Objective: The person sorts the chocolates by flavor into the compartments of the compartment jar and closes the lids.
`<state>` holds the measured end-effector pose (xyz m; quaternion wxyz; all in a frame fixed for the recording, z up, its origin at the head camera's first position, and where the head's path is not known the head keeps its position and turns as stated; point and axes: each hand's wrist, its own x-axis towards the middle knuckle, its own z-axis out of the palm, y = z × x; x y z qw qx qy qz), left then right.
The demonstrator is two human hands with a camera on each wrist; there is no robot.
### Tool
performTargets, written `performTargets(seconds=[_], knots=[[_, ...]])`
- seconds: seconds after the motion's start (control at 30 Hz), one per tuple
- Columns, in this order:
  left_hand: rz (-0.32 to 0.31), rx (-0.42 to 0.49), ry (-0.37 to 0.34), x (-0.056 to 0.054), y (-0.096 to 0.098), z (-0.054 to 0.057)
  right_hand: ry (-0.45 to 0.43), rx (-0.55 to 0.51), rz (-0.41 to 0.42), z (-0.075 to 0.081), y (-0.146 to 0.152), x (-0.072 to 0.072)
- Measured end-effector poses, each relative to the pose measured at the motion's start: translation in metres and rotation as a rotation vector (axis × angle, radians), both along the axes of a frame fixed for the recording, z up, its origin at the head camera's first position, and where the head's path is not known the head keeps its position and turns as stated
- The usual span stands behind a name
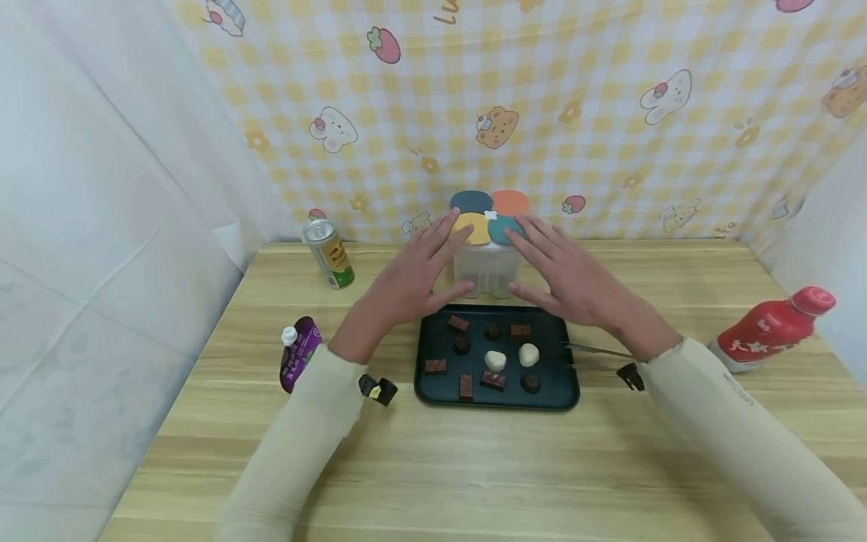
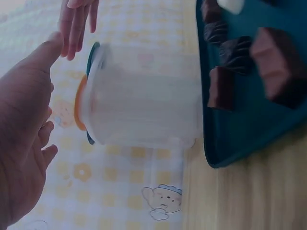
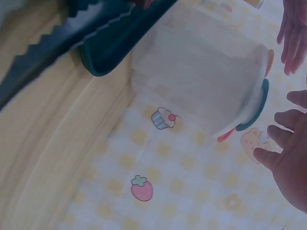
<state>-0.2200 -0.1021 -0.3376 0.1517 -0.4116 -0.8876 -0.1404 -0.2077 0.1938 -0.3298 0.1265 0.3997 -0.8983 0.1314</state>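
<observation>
A clear container [image 1: 488,265] stands behind the tray. Its lid has blue, orange, yellow and teal flaps [image 1: 511,202]. My left hand [image 1: 423,271] hovers at the lid's left side with fingers straight. On the other side my right hand [image 1: 562,272] mirrors it, its fingers spread. Both hands hold nothing, and the wrist views show a gap between each hand and the lid [image 2: 82,103]. In front lies a dark tray [image 1: 433,395] with several brown chocolates [image 1: 493,379] and two white pieces [image 1: 529,354]. Metal tongs [image 1: 596,349] rest over its right edge, partly hidden by my right arm.
At the back left a drink can [image 1: 332,254] stands on the wooden table [image 1: 474,467]. A purple pouch [image 1: 299,357] with a white cap lies beside my left sleeve. To the right is a red bottle [image 1: 765,331]. A checked cloth [image 1: 576,75] hangs behind the table.
</observation>
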Motion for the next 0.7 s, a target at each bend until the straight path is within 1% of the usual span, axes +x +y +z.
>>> performTargets(seconds=[0.13,0.33,0.5,0.53,0.63,0.7], knots=[[0.031,0.095,-0.033,-0.017,0.006,-0.002,-0.043,-0.034,-0.036,0.002,-0.003,-0.018],[0.043,0.161,-0.121,-0.036,0.011,-0.008,-0.020,-0.091,-0.020,0.001,-0.009,-0.037],[0.016,0.228,-0.205,-0.050,0.012,-0.005,-0.076,-0.061,-0.024,0.004,-0.019,-0.048],[0.003,0.246,-0.225,-0.052,0.012,-0.005,-0.091,-0.052,-0.025,0.005,-0.021,-0.050],[-0.031,0.274,-0.292,-0.057,0.012,-0.008,-0.143,-0.018,-0.028,0.006,-0.024,-0.055],[-0.042,0.278,-0.329,-0.059,0.013,-0.011,-0.173,0.003,-0.031,0.006,-0.027,-0.057]])
